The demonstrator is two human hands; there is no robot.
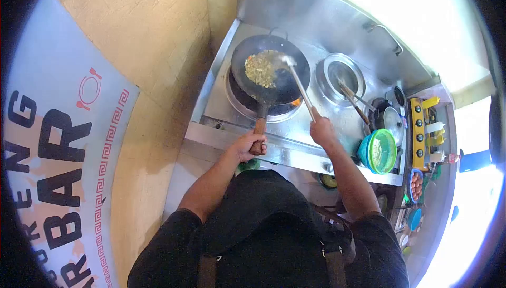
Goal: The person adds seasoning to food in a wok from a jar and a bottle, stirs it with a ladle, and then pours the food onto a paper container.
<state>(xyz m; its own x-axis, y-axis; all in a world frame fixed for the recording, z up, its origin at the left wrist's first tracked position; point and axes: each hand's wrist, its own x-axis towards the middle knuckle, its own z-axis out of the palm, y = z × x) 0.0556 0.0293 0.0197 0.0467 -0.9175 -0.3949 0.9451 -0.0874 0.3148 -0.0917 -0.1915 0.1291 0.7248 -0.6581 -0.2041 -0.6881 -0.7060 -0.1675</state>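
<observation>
My left hand (249, 146) is closed around the wooden handle of a dark wok (287, 90), which sits tilted over the burner ring (232, 98). Chopped food (260, 69), brownish with orange bits, lies in the wok's left half. Closed on the wooden end of a long-handled wok spatula (300, 83) is my right hand (322, 131). The spatula's metal head is in the wok at the food's right edge, and its exact shape is blurred. A small orange flame (297, 102) shows at the wok's lower right rim.
Right of the wok stands a metal pot (321, 77) with utensils in it. Nearby are a green basket (388, 152), a lidded pan (391, 119) and a yellow rack (417, 135) with bottles. A bowl of reddish items (416, 185) sits farther right. A wall (153, 77) borders the left.
</observation>
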